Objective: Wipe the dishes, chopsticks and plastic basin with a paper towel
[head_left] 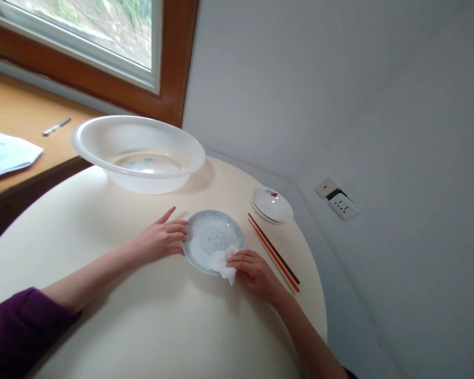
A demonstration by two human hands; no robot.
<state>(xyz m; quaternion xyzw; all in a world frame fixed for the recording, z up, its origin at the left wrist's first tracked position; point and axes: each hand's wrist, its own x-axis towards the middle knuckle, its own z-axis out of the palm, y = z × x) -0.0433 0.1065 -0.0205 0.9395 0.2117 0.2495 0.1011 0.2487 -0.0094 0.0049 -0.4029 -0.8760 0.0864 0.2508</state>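
A pale plate point(197, 242) with a blue-grey patterned rim and a round central motif is in front of me on the round table. At its left rim is my left hand point(164, 237), gripping the edge with its fingertips while one finger sticks up. My right hand point(256, 271) pinches a crumpled white tissue point(224, 262) and presses it on the plate's near right rim. Part of the tissue hangs past the edge. Right of the plate lie several chopsticks point(274, 250), dark, red and light wood.
Behind the chopsticks, small white dishes point(270, 204) are stacked near the edge of the round table point(150, 326). A large white basin point(138, 181) stands at the back left. On the wooden desk point(19, 100) are a pen point(57, 127) and papers point(8, 152). Wall sockets point(342, 205) are at right.
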